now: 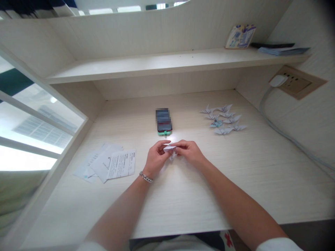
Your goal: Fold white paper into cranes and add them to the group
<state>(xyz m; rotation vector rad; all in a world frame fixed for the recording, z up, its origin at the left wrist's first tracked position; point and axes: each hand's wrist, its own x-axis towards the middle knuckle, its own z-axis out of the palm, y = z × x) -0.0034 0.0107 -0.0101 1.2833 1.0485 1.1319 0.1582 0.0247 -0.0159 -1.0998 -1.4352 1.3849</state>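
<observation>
A small piece of folded white paper (169, 148) is held between both hands above the middle of the desk. My left hand (156, 157) grips its left side, fingers curled, with a chain bracelet (146, 177) at the wrist. On the other side, the thumb and fingers of my right hand (190, 152) pinch the paper. Part of the paper is hidden by the fingers. Just beyond the hands lies a phone (164, 120) with a green edge at its near end. To the right rest several folded paper cranes (231, 119), mostly white, one bluish (216, 123).
Loose printed sheets (121, 164) overlap on the left of the desk (180, 202). A shelf (146, 66) spans the back, carrying a small printed packet (240, 36) and flat booklets (284, 51). A cable (277, 129) runs from the wall socket (298, 82) down the right side.
</observation>
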